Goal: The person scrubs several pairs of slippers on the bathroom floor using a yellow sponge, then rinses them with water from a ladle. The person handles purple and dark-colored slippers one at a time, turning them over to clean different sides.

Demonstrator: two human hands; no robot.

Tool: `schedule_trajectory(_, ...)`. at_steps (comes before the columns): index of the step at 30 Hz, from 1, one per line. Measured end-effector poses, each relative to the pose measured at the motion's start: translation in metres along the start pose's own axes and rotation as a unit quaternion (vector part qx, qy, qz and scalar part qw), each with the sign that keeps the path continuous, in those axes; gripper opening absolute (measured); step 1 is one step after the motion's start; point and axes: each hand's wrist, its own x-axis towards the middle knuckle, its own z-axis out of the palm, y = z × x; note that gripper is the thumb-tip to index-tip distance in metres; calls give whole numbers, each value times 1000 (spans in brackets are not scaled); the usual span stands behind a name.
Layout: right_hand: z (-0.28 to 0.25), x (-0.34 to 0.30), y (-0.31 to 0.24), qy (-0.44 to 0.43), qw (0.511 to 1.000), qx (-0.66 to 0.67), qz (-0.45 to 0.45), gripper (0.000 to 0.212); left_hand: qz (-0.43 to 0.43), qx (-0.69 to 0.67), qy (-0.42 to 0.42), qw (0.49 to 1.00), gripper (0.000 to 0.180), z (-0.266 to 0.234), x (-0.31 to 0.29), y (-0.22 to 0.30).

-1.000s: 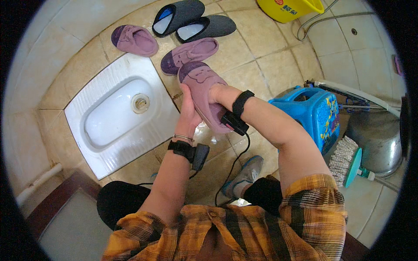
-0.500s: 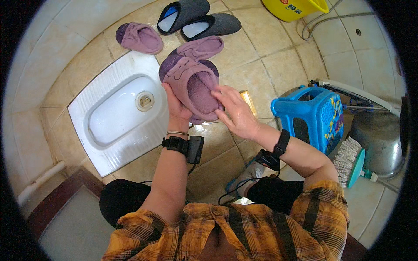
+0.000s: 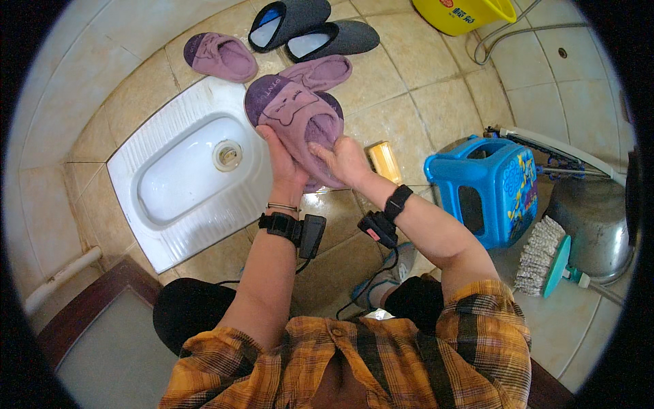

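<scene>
A purple plush slipper (image 3: 289,109) with a stitched face and a darker toe is held up in front of me, its opening toward me. Along its left side my left hand (image 3: 286,160) grips it, thumb on the upper. My right hand (image 3: 346,161) is closed around the right edge of the opening, thumb inside. Behind this slipper, dark purple and pink edges of another one show; whether I hold that one too, I cannot tell. Just beyond lies a purple slipper (image 3: 327,70) on the floor, partly covered, and a similar purple slipper (image 3: 228,58) rests farther left.
A white squat toilet (image 3: 184,232) is set in the tiled floor at left. Two dark grey slippers (image 3: 347,39) lie at the back. To the right are a yellow block (image 3: 385,161), a blue stool (image 3: 449,167), a brush (image 3: 541,255), a metal pot (image 3: 599,225) and a yellow basin (image 3: 463,17).
My right hand has gone from open fingers near the heel to a closed grip on the opening's edge, and its forearm has shifted left. The held slipper has tilted slightly, showing more of its toe.
</scene>
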Motion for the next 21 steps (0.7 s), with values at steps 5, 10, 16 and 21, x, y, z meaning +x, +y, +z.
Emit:
schedule_trajectory(5, 2, 10, 5, 3, 997, -76, -10, 61, -16, 23, 19, 999, 79, 0, 5, -1)
schedule_trajectory(10, -13, 27, 17, -61, 984, 154, 68, 59, 9, 52, 18, 998, 79, 4, 6, 0)
schedule_trajectory(16, 4, 1, 15, 44, 975, 196, -99, 69, 48, 30, -21, 998, 75, 5, 10, 8)
schedule_trajectory(21, 22, -3, 1, 108, 977, 165, -82, 61, 56, 15, -27, 998, 75, 5, 7, 10)
